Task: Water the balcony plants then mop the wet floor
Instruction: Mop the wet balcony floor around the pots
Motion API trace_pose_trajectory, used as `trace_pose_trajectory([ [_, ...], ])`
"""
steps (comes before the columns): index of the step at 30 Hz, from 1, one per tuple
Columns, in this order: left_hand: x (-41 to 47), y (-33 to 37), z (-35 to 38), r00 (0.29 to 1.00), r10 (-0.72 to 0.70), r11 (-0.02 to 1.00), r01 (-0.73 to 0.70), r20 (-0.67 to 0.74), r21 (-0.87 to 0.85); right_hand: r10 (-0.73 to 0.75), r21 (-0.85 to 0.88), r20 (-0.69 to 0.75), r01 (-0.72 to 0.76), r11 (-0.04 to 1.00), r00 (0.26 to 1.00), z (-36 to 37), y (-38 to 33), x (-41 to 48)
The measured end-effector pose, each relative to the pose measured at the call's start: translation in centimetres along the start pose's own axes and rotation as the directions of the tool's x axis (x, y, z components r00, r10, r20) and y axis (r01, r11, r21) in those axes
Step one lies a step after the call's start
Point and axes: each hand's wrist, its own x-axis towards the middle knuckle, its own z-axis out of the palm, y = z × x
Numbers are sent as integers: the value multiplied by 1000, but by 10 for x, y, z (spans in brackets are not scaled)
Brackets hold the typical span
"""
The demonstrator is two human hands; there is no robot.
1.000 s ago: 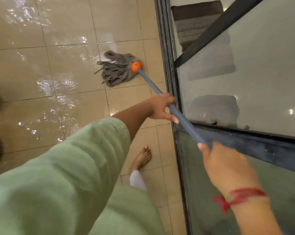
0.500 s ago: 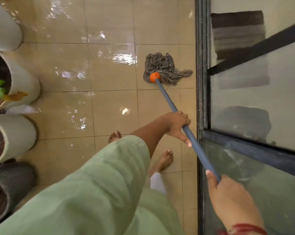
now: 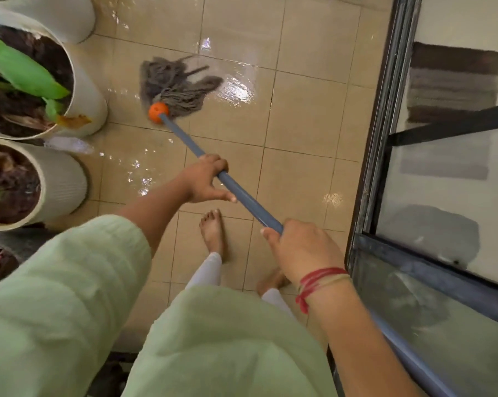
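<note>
Head view: wet tiled floor (image 3: pixel 299 124), 4 plant pots (image 3: pixel 84 90) along its left edge, glass door (image 3: pixel 376 138) along its right edge. Mop (image 3: pixel 170 84): strands flat on tiles near the pots, handle (image 3: pixel 184 138) slanting back toward the person. Left hand (image 3: pixel 204 181) grips the handle mid-length; right hand (image 3: pixel 302 250) grips it lower down.

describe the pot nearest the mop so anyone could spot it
Plant pots line the left edge of the tiled floor. The pot second from the top, beside the mop head, is the only one with broad green leaves and a yellowed leaf over its rim.
</note>
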Motion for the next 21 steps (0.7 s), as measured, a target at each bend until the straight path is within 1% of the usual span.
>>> trace_pose_trajectory([
  [3, -21, 12, 28, 992, -81, 992, 71, -96, -105, -43, -38, 13, 44, 998, 999, -3, 16, -8],
  [6, -22, 46, 56, 987, -104, 980, 80, -124, -182, -9, -77, 12, 10, 997, 1000, -12, 50, -21],
  [8, -11, 77, 73, 994, -62, 984, 46, -93, -172, 52, -88, 21, -50, 995, 998, -18, 81, -35],
  [10, 5, 108, 87, 999, -11, 991, 6, -31, -134, 109, -92, 38, -105, 990, 993, -21, 110, -49],
  [14, 40, 184, 123, 996, 92, 988, -90, 7, -124, 213, -124, -13, -213, 969, 977, -30, 181, -76],
  [16, 52, 225, 142, 986, 153, 983, -144, 73, -114, 291, -120, -11, -290, 950, 957, -28, 215, -95],
  [17, 57, 245, 151, 971, 193, 979, -182, 139, -87, 334, -100, 16, -331, 938, 942, -23, 231, -107],
  [19, 63, 285, 165, 911, 262, 961, -277, 317, -1, 422, -47, 90, -419, 907, 902, -11, 255, -134],
  [21, 64, 318, 182, 827, 308, 927, -372, 470, 48, 496, -23, 88, -496, 868, 864, 9, 276, -158],
])
